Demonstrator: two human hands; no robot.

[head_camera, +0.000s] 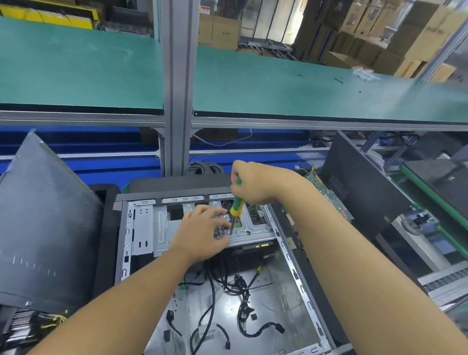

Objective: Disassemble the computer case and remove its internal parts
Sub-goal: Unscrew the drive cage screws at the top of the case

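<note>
Loose cables (242, 307) lay in the case's (297, 277) near half. At its far edge my left hand (200, 233) rested on the bracket (254, 232), fingers relaxed; just beyond, my right hand (254, 181) gripped the screwdriver (237, 207), tip on that bracket.

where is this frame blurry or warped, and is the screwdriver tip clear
Head view: the wide angle bows the green shelf; its right side smears the cardboard boxes; the screwdriver in the right hand is sharp; fingers of the left hand look ghosted; mild glare on the computer case floor.
</note>
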